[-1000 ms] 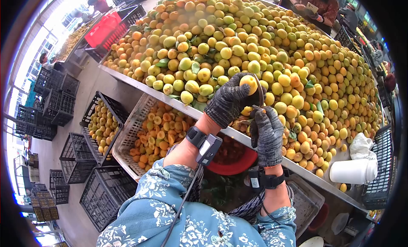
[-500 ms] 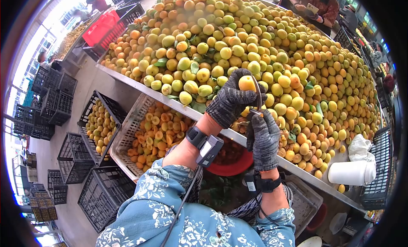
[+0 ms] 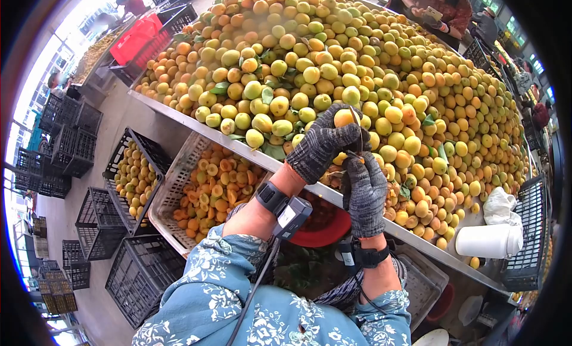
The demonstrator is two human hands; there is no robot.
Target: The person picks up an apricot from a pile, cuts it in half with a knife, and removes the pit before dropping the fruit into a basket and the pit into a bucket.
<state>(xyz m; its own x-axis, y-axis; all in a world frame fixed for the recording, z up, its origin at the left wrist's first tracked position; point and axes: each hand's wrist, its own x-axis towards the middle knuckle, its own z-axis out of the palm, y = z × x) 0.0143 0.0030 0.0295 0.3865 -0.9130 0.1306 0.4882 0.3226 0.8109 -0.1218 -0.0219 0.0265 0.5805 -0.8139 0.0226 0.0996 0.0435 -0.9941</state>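
In the head view, my left hand [image 3: 326, 142], in a dark grey knit glove, is closed around a yellow-orange apricot [image 3: 343, 118]. My right hand [image 3: 365, 194], gloved alike, grips a small knife whose thin curved blade [image 3: 354, 115] rises along the right side of the apricot. The knife's handle is mostly hidden in the fingers. Both hands are close together over the front edge of a metal-rimmed table [image 3: 262, 159] heaped with apricots [image 3: 411, 144]. Orange scraps of fruit show by the right fingertips.
A pale crate [image 3: 159, 210] of halved apricots and a red basin [image 3: 325, 230] sit below the table edge. Black crates [image 3: 143, 268] stand on the left floor. A white container [image 3: 487, 241] and plastic bag are at right. A person [image 3: 447, 15] holds a phone across the heap.
The view has shifted slightly. My right hand has drawn nearer the left, and the knife blade sits closer against the apricot. The left hand keeps hold of the fruit.
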